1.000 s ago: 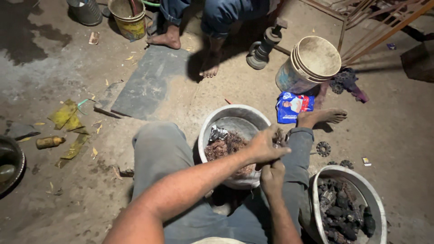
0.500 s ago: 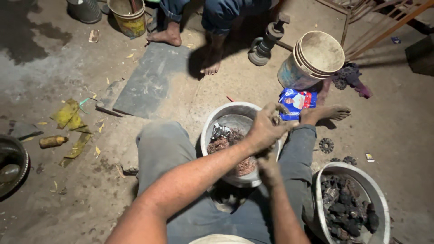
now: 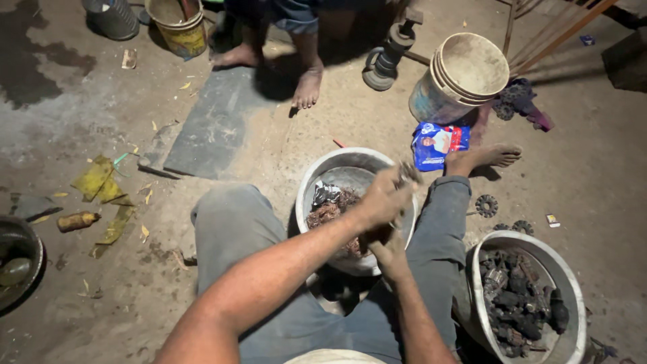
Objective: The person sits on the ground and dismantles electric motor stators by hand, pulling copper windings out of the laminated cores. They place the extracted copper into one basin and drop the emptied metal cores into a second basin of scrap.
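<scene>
I sit on the ground with a metal basin (image 3: 323,168) between my legs; rusty, greasy scraps lie inside it. My left hand (image 3: 381,197) reaches across over the basin, fingers closed on a small dark metal part (image 3: 408,171) near the far right rim. My right hand (image 3: 385,248) is just below it over the basin, fingers curled; the left hand partly hides it and I cannot tell what it holds.
A second basin (image 3: 539,246) of dark greasy parts stands by my right knee, with small gears (image 3: 486,205) nearby. Beyond are a blue packet (image 3: 438,144), stacked buckets (image 3: 465,74), a cast metal fitting (image 3: 387,57), another person's bare feet (image 3: 307,87), a grey slab (image 3: 216,121) and a bottle (image 3: 77,220).
My left hand has lifted slightly with the part, from the basin's middle toward its far right rim. The right hand stays under it.
</scene>
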A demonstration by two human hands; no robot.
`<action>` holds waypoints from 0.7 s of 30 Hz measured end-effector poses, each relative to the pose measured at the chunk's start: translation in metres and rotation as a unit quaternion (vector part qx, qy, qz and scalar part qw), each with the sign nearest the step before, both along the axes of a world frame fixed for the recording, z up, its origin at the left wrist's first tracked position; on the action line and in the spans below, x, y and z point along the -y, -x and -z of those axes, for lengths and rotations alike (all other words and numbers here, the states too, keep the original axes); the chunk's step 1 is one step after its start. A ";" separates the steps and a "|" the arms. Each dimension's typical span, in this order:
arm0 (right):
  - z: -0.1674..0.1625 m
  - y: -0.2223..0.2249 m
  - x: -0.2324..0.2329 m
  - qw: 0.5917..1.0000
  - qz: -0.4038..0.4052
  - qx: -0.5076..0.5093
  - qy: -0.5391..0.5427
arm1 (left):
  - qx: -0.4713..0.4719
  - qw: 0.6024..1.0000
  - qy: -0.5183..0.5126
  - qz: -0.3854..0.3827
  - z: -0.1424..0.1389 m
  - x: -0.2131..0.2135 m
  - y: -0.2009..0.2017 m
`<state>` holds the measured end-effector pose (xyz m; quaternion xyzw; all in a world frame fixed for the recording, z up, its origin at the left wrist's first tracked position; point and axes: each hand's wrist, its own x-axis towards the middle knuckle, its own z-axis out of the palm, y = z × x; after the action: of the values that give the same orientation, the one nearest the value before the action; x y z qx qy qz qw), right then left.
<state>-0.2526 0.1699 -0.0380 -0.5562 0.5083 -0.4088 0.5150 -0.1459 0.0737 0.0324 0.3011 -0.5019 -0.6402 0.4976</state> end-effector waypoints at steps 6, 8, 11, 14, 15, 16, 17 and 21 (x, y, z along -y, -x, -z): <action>-0.057 -0.004 -0.001 0.972 0.003 -0.224 0.067 | 0.288 0.888 0.236 -0.270 -0.040 0.030 -0.041; -0.084 0.001 -0.002 0.957 0.015 -0.265 0.119 | 0.386 0.866 0.229 -0.220 -0.050 0.027 -0.049; -0.124 0.027 -0.001 0.931 0.066 -0.292 0.208 | 0.470 0.834 0.246 -0.152 -0.055 0.011 -0.042; -0.147 0.057 0.000 0.921 0.084 -0.300 0.233 | 0.461 0.822 0.324 -0.078 -0.047 -0.013 -0.027; -0.150 0.066 0.000 0.922 0.087 -0.296 0.234 | 0.446 0.819 0.357 -0.053 -0.041 -0.019 -0.023; -0.152 0.074 -0.001 0.917 0.087 -0.306 0.241 | 0.477 0.806 0.350 0.000 -0.035 -0.025 -0.019; -0.153 0.079 -0.002 0.912 0.083 -0.316 0.248 | 0.507 0.791 0.340 0.052 -0.027 -0.031 -0.017; -0.149 0.083 -0.006 0.885 0.088 -0.352 0.290 | 0.598 0.727 0.323 0.098 -0.004 -0.039 -0.008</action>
<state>-0.3354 0.1761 0.1107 -0.7411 0.5619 -0.3588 0.0796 -0.1376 0.1123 0.0363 0.3920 -0.8986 -0.1724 0.0959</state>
